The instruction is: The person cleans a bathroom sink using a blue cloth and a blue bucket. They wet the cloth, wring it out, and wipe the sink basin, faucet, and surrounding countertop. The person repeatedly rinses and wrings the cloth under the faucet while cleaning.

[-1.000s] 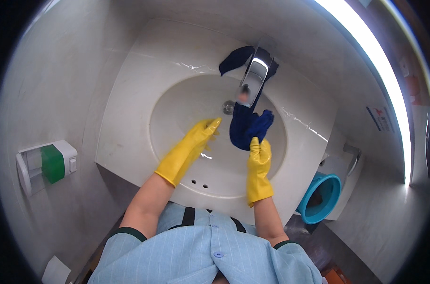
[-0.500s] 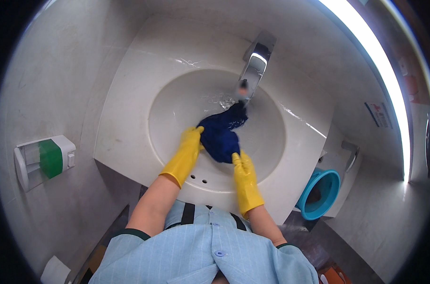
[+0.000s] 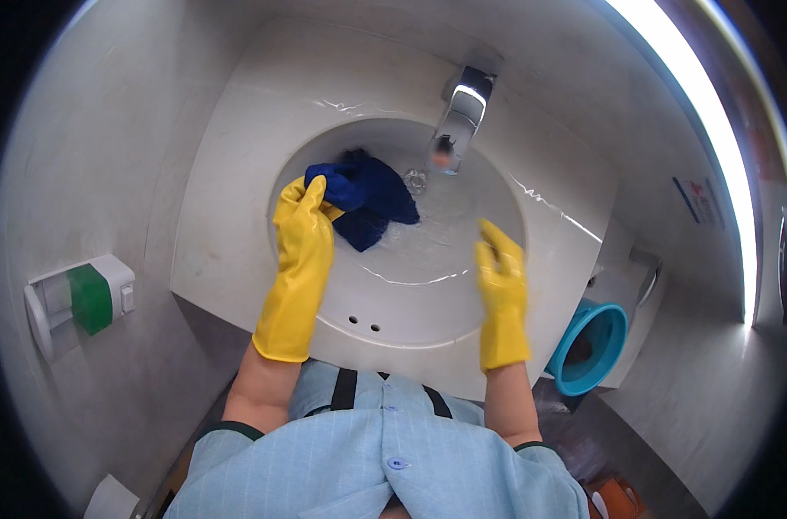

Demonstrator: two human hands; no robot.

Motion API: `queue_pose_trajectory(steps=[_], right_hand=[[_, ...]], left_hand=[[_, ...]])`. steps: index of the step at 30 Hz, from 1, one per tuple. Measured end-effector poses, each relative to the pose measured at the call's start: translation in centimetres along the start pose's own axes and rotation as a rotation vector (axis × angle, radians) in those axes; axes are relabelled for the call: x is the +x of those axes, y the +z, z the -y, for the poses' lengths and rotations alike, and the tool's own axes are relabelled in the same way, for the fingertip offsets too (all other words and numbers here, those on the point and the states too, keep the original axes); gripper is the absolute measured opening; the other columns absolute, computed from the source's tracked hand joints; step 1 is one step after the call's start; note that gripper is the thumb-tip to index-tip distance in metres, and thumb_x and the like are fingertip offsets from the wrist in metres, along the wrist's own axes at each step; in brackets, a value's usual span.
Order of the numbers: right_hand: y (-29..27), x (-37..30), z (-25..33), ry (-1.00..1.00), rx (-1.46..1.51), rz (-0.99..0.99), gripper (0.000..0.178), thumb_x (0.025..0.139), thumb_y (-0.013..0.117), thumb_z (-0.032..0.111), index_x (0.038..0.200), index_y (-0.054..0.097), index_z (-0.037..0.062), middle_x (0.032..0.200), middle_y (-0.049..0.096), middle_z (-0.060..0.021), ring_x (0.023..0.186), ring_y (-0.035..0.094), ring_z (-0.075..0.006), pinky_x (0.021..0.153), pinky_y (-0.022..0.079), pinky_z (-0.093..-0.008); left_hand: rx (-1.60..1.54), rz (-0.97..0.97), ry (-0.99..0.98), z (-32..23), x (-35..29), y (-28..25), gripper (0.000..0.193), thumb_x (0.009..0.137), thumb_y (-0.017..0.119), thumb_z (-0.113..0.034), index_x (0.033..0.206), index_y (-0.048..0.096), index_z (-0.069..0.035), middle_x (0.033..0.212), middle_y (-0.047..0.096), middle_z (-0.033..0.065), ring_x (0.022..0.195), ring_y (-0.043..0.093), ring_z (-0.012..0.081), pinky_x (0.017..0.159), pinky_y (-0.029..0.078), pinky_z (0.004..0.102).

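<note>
A wet dark blue cloth (image 3: 380,195) hangs and trails in the water on the left side of the oval white sink (image 3: 393,333). My left hand (image 3: 305,229), in a yellow rubber glove, grips the cloth's left end, which bunches over the fingers. On the sink's right side my right hand (image 3: 501,277), gloved the same way, is off the cloth with its fingers somewhat apart and nothing in them. Water runs from the chrome faucet (image 3: 462,117) at the back, and ripples spread through the basin.
The pale countertop (image 3: 216,251) surrounds the sink. On the left wall is a soap dispenser (image 3: 86,298) with green liquid. A turquoise bucket (image 3: 618,346) stands to the right, beside the counter. Paper (image 3: 112,500) shows at the lower left.
The cloth has moved left, away from under the faucet, with my left hand. My right hand has let go of it and moved right.
</note>
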State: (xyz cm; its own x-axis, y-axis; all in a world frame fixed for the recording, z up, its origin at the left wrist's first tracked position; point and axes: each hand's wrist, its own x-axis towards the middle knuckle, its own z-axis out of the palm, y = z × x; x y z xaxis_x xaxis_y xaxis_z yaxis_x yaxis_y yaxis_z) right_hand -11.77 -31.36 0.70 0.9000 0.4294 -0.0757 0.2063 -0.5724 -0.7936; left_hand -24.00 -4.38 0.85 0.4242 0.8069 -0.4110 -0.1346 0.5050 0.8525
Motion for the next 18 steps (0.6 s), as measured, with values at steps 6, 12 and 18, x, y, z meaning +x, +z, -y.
queue_pose_trajectory(steps=[6, 12, 18], right_hand=[[14.0, 5.6, 0.2, -0.261, -0.394, 0.186, 0.085, 0.083, 0.084, 0.022, 0.16, 0.049, 0.0148, 0.149, 0.062, -0.0222, 0.139, 0.056, -0.0446, 0.116, 0.044, -0.0501], [17.3, 7.1, -4.7, 0.06, -0.282, 0.337, 0.041, 0.091, 0.075, 0.02, 0.129, 0.073, 0.0059, 0.126, 0.072, -0.0216, 0.121, 0.066, -0.0424, 0.103, 0.053, -0.0495], [3.6, 3.9, 4.2, -0.073, 0.042, 0.022, 0.021, 0.087, 0.081, 0.013, 0.104, 0.078, 0.0001, 0.101, 0.076, -0.0186, 0.096, 0.069, -0.0381, 0.087, 0.054, -0.0447]], left_hand=[[0.084, -0.18, -0.039, -0.6, -0.4, -0.3, 0.017, 0.107, 0.064, -0.012, 0.115, 0.064, 0.003, 0.093, 0.074, 0.0132, 0.081, 0.073, 0.0225, 0.084, 0.064, 0.037], [0.073, -0.258, -0.005, -3.5, -0.7, -0.7, 0.017, 0.106, 0.065, -0.012, 0.115, 0.065, 0.003, 0.101, 0.073, 0.0154, 0.083, 0.073, 0.0234, 0.08, 0.064, 0.0344], [0.264, -0.236, -0.002, 0.3, 2.5, -3.7, 0.036, 0.104, 0.069, -0.019, 0.127, 0.062, 0.008, 0.11, 0.071, 0.0175, 0.087, 0.072, 0.0243, 0.073, 0.065, 0.0363]])
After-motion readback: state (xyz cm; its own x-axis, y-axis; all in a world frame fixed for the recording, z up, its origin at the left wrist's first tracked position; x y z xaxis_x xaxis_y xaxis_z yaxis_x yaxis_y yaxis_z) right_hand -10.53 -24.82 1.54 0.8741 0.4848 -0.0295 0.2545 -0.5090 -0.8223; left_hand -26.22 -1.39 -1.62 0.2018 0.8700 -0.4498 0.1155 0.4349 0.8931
